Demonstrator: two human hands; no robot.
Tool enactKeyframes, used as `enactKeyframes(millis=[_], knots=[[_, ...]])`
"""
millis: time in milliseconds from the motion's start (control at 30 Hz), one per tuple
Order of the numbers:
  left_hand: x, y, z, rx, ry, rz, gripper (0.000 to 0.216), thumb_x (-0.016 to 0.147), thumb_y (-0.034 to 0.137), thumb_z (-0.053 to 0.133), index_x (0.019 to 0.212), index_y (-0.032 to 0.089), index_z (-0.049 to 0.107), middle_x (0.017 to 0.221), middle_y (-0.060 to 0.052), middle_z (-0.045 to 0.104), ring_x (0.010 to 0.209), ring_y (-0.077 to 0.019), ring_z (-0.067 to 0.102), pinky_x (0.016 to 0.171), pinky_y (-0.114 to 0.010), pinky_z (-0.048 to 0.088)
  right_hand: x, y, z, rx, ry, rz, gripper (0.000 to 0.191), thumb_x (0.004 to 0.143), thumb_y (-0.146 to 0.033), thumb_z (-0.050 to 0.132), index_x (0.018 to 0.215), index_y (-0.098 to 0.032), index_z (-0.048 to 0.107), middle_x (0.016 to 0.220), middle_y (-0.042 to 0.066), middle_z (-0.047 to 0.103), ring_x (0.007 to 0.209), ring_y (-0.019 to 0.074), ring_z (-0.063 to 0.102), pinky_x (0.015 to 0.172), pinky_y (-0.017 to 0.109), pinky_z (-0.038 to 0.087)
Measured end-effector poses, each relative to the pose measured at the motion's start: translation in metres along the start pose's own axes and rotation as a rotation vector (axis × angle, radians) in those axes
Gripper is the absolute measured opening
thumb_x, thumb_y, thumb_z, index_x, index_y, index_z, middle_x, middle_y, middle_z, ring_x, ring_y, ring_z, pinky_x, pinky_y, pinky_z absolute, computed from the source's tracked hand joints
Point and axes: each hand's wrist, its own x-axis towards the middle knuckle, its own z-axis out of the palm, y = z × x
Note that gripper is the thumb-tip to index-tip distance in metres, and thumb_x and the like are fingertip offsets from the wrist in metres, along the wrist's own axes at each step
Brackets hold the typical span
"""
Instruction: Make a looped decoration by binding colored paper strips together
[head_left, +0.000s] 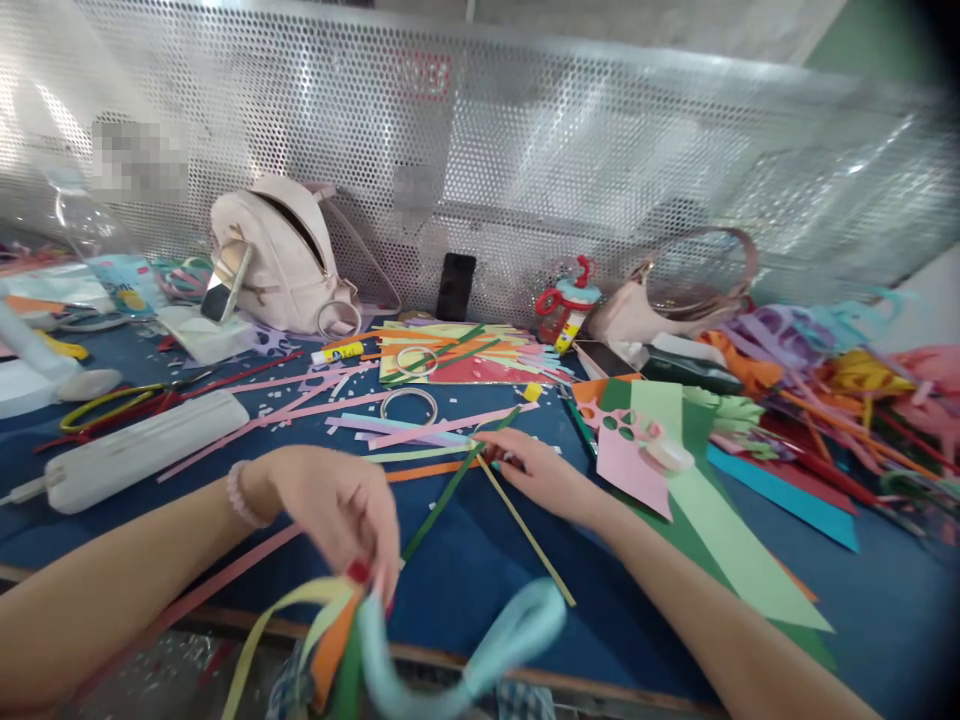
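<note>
Near the table's front edge, my left hand (341,515) is closed, pinching a bunch of colored paper strips (346,650). Yellow, orange and green ends hang below the fingers, and a light blue strip (517,635) loops out to the right, blurred. My right hand (536,470) lies at mid-table with fingers curled at the upper part of a green paper strip (450,492). A thin yellowish strip (529,535) runs from its fingertips toward the front. Pink, lilac and orange strips (431,470) lie just beyond. A silver ring (409,393) rests behind them.
At left are a white power-bank-like block (146,450) and yellow-handled scissors (112,408). A white backpack (277,260), a phone (456,288) and a red-lidded cup (570,300) stand along the perforated metal screen. Green paper sheets (720,520) and a heap of strips (810,360) occupy the right.
</note>
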Motion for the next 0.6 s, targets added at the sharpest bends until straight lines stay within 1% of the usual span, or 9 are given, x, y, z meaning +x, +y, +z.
enactKeyframes(millis=[67,100,167,233,300,400,500,567,600], knots=[[0.003,-0.003,0.008,-0.054,-0.361,0.014,0.024,0.07,0.035,0.067,0.088,0.023,0.076,0.07,-0.007,0.07,0.066,-0.0218,0.067,0.061,-0.021,0.054,0.002,-0.001,0.006,-0.175,0.065,-0.075,0.038,0.082,-0.01,0.041,0.116,-0.019,0.054,0.098,0.008,0.051,0.091,0.0176,0.052,0.085,0.035,0.044],[0.005,-0.006,0.011,-0.089,-0.466,0.056,0.026,0.069,0.04,0.065,0.089,0.027,0.076,0.066,-0.006,0.069,0.066,-0.0238,0.068,0.058,-0.022,0.055,0.003,-0.002,0.008,-0.235,0.091,-0.101,0.034,0.082,-0.011,0.043,0.112,-0.019,0.057,0.096,0.008,0.05,0.09,0.018,0.051,0.084,0.034,0.044],[0.008,-0.014,0.015,-0.136,-0.601,0.129,0.031,0.071,0.046,0.059,0.096,0.033,0.072,0.063,-0.005,0.068,0.063,-0.0254,0.068,0.054,-0.023,0.057,0.005,-0.002,0.01,-0.327,0.145,-0.124,0.024,0.081,-0.013,0.049,0.1,-0.019,0.062,0.094,0.008,0.048,0.09,0.019,0.049,0.082,0.034,0.045],[0.008,-0.023,0.017,-0.162,-0.668,0.164,0.036,0.073,0.048,0.055,0.105,0.037,0.067,0.065,-0.005,0.069,0.06,-0.0256,0.067,0.052,-0.025,0.057,0.008,-0.002,0.009,-0.393,0.195,-0.122,0.016,0.078,-0.012,0.054,0.088,-0.019,0.064,0.092,0.007,0.048,0.09,0.0197,0.048,0.081,0.033,0.044],[0.007,-0.028,0.018,-0.195,-0.653,0.184,0.036,0.073,0.048,0.055,0.106,0.039,0.065,0.064,-0.005,0.069,0.057,-0.0251,0.067,0.048,-0.024,0.057,0.01,-0.001,0.007,-0.446,0.232,-0.108,0.008,0.077,-0.013,0.057,0.08,-0.018,0.063,0.091,0.007,0.05,0.089,0.0195,0.048,0.081,0.033,0.043],[0.002,-0.024,0.02,-0.208,-0.47,0.186,0.03,0.069,0.049,0.062,0.092,0.033,0.074,0.059,-0.006,0.069,0.052,-0.0232,0.066,0.044,-0.021,0.054,0.014,-0.002,0.004,-0.502,0.262,-0.078,0.005,0.078,-0.018,0.06,0.074,-0.017,0.061,0.089,0.007,0.052,0.087,0.0196,0.048,0.08,0.033,0.042],[0.001,-0.008,0.02,-0.071,-0.281,0.069,0.033,0.067,0.048,0.068,0.084,0.021,0.077,0.068,-0.009,0.072,0.061,-0.0234,0.068,0.059,-0.02,0.055,0.019,-0.008,0.003,-0.581,0.218,-0.037,0.009,0.079,-0.022,0.06,0.072,-0.017,0.061,0.089,0.006,0.055,0.087,0.0197,0.049,0.081,0.034,0.039],[0.002,0.0,0.019,0.017,-0.182,-0.037,0.042,0.072,0.047,0.065,0.097,0.015,0.073,0.083,-0.01,0.072,0.075,-0.0222,0.068,0.074,-0.021,0.052,0.022,-0.013,0.002,-0.627,0.155,-0.019,0.012,0.081,-0.024,0.059,0.072,-0.017,0.061,0.085,0.006,0.057,0.085,0.0189,0.05,0.079,0.032,0.038],[0.004,0.001,0.019,0.028,-0.143,-0.052,0.044,0.073,0.046,0.064,0.1,0.013,0.072,0.084,-0.009,0.072,0.077,-0.0207,0.068,0.076,-0.02,0.051,0.024,-0.016,0.001,-0.638,0.128,-0.016,0.013,0.081,-0.024,0.059,0.071,-0.017,0.061,0.082,0.005,0.058,0.083,0.0185,0.051,0.076,0.031,0.037]])
